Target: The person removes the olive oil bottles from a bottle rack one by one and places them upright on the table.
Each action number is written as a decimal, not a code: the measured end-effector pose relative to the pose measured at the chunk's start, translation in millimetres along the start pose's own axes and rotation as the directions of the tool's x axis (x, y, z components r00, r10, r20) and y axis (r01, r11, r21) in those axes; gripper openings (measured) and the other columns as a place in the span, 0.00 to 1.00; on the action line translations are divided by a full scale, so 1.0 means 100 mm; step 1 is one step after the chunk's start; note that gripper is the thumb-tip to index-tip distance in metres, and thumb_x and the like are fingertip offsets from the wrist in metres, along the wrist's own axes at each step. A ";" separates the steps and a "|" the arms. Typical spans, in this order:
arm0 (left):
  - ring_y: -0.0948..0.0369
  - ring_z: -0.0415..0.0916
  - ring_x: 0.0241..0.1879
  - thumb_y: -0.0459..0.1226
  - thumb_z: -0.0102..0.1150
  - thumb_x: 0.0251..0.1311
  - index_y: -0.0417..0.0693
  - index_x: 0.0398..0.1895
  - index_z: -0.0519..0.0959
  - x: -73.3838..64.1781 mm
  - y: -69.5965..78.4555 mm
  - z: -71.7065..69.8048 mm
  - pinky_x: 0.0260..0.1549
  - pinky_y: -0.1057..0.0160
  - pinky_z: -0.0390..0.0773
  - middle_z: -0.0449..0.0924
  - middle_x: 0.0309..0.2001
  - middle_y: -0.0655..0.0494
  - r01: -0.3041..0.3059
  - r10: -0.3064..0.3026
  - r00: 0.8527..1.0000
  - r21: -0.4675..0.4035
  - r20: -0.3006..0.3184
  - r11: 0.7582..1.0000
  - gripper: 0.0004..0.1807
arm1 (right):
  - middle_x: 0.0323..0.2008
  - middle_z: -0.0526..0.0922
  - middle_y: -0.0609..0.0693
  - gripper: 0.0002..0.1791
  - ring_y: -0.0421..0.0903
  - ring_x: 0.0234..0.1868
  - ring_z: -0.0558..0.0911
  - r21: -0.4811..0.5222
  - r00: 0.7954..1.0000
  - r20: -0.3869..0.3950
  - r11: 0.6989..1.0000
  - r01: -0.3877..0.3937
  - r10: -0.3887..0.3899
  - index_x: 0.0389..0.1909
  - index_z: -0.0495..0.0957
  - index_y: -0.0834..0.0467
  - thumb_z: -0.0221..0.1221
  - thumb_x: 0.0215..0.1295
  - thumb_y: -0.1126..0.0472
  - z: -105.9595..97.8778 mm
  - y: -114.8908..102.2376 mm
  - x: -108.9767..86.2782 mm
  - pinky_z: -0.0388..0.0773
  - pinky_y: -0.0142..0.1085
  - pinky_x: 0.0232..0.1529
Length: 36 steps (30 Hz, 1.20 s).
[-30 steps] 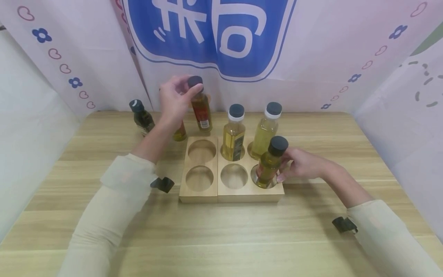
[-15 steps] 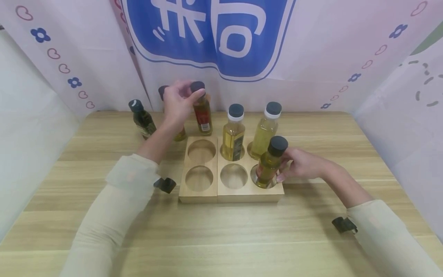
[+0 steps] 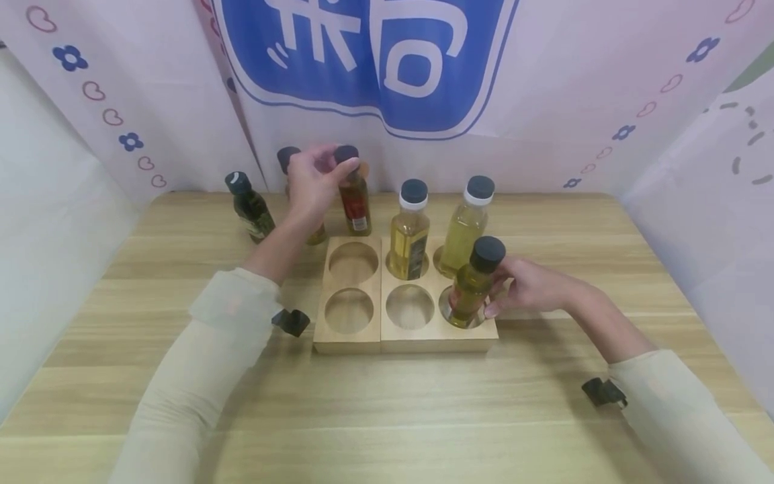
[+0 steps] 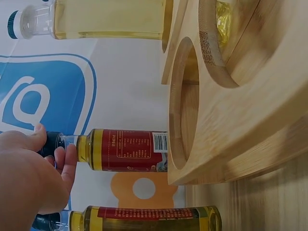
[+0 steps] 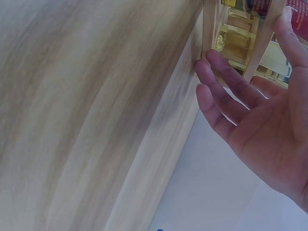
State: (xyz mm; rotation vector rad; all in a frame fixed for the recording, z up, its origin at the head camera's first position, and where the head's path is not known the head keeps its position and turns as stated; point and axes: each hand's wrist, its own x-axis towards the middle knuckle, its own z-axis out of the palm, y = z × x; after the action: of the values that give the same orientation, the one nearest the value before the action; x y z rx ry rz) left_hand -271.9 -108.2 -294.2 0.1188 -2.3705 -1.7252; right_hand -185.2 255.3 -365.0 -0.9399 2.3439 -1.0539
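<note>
Backdrop cloth (image 3: 544, 81) behind everything, its blue emblem (image 3: 411, 114) cut off up top. Wood table (image 3: 387, 410) runs out of frame at the near edge. 2 sleeves, L sleeve (image 3: 199, 363) & R sleeve (image 3: 683, 410), both cropped too. Wood rack (image 3: 351, 348): 2 blocks side by side, 6 holes, 3 w/ bottles in. 6 bottles total. In rack: pale bottle (image 3: 410, 242) back-mid, 2nd pale bottle (image 3: 462, 232) back-R, black-capped bottle (image 3: 469, 296) front-R, blocking part of the 2nd pale one. Others L of/behind rack: dark green bottle (image 3: 252, 214), far L; red-label bottle (image 3: 355, 202), just behind rack, base hidden by rack in L wrist view; other red-label bottle (image 4: 144, 220), mostly behind L hand (image 3: 313, 185) in head view. L thumb & fingers pinch the 1st red-label one at cap/neck. R hand (image 3: 535, 286) beside the black-capped one, partly hidden by it; several fingers loosely spread, can't tell if it's pinching.
</note>
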 end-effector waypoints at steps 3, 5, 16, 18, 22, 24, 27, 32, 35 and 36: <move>0.56 0.84 0.45 0.44 0.73 0.63 0.46 0.65 0.81 0.00 0.01 0.00 0.56 0.62 0.79 0.77 0.40 0.56 0.005 -0.005 1.000 0.001 -0.002 1.000 0.28 | 0.50 0.87 0.55 0.37 0.50 0.49 0.86 -0.001 1.000 -0.001 1.000 -0.007 0.007 0.63 0.71 0.66 0.77 0.55 0.62 -0.01 -0.02 0.00 0.84 0.50 0.53; 0.56 0.84 0.45 0.44 0.73 0.62 0.45 0.65 0.80 0.00 0.01 0.00 0.56 0.62 0.80 0.76 0.38 0.56 0.003 -0.003 1.000 -0.006 0.002 1.000 0.29 | 0.50 0.87 0.56 0.37 0.50 0.49 0.86 -0.002 1.000 0.001 1.000 -0.009 0.009 0.62 0.71 0.66 0.77 0.55 0.63 -0.01 -0.03 0.00 0.84 0.51 0.53; 0.64 0.73 0.34 0.39 0.72 0.64 0.37 0.62 0.81 0.06 -0.03 0.05 0.45 0.66 0.84 0.70 0.29 0.56 -0.115 0.115 0.993 -0.030 0.013 0.993 0.26 | 0.51 0.86 0.57 0.38 0.53 0.50 0.85 -0.017 1.000 0.003 1.000 -0.023 0.023 0.63 0.70 0.67 0.77 0.55 0.62 -0.01 -0.07 0.00 0.83 0.53 0.55; 0.65 0.73 0.31 0.39 0.72 0.64 0.37 0.62 0.81 0.06 -0.03 0.06 0.39 0.67 0.84 0.70 0.28 0.56 -0.120 0.121 0.992 -0.036 0.019 0.992 0.25 | 0.51 0.86 0.58 0.37 0.53 0.50 0.85 -0.015 1.000 0.003 1.000 -0.018 0.018 0.63 0.70 0.67 0.77 0.55 0.63 0.00 -0.07 0.00 0.83 0.53 0.55; 0.65 0.74 0.28 0.38 0.71 0.66 0.38 0.66 0.78 0.07 -0.04 0.08 0.33 0.70 0.83 0.69 0.27 0.56 -0.111 0.114 0.993 -0.059 0.033 0.992 0.27 | 0.51 0.86 0.58 0.37 0.53 0.50 0.85 -0.012 1.000 0.003 1.000 -0.008 0.008 0.63 0.70 0.68 0.77 0.55 0.64 0.00 -0.06 0.00 0.83 0.53 0.54; 0.65 0.73 0.28 0.38 0.70 0.66 0.38 0.67 0.77 0.07 -0.05 0.08 0.33 0.70 0.83 0.68 0.27 0.56 -0.109 0.112 0.993 -0.070 0.039 0.992 0.28 | 0.51 0.86 0.58 0.37 0.54 0.50 0.85 -0.012 1.000 0.005 1.000 -0.001 0.001 0.63 0.70 0.68 0.77 0.55 0.64 0.00 -0.06 0.00 0.83 0.53 0.54; 0.64 0.74 0.30 0.38 0.70 0.66 0.38 0.71 0.73 0.06 -0.06 0.07 0.34 0.70 0.83 0.69 0.28 0.56 -0.091 0.095 0.994 -0.083 0.048 0.992 0.31 | 0.51 0.86 0.59 0.37 0.54 0.50 0.85 -0.010 1.000 0.007 1.000 0.003 -0.003 0.62 0.70 0.68 0.77 0.55 0.64 0.00 -0.06 0.00 0.84 0.53 0.54; 0.64 0.71 0.30 0.39 0.70 0.66 0.39 0.72 0.72 0.04 -0.07 0.06 0.34 0.70 0.83 0.70 0.29 0.55 -0.087 0.092 0.994 -0.071 0.065 0.994 0.33 | 0.51 0.87 0.57 0.37 0.52 0.49 0.85 -0.011 1.000 0.004 1.000 -0.005 0.005 0.62 0.70 0.67 0.77 0.55 0.63 0.00 -0.05 0.00 0.83 0.52 0.54; 0.65 0.69 0.30 0.40 0.71 0.66 0.41 0.73 0.72 0.03 -0.06 0.05 0.34 0.70 0.82 0.71 0.30 0.56 -0.091 0.096 0.993 -0.066 0.073 0.994 0.34 | 0.51 0.87 0.56 0.37 0.52 0.50 0.85 -0.016 1.000 0.002 1.000 -0.003 0.003 0.62 0.70 0.67 0.77 0.55 0.63 0.00 -0.04 0.00 0.83 0.52 0.54; 0.65 0.69 0.30 0.40 0.71 0.65 0.41 0.73 0.71 0.02 -0.05 0.04 0.34 0.70 0.82 0.71 0.30 0.56 -0.093 0.097 0.992 -0.064 0.076 0.994 0.35 | 0.51 0.87 0.57 0.37 0.52 0.50 0.85 -0.016 1.000 0.001 1.000 -0.002 0.002 0.62 0.70 0.67 0.77 0.55 0.62 0.00 -0.03 0.00 0.83 0.52 0.54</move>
State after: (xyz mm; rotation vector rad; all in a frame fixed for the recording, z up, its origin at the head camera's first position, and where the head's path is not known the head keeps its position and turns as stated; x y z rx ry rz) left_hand -275.3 -106.2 -300.3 -0.0717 -2.3347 -1.7856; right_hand -184.2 253.6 -362.0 -0.9438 2.3549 -1.0348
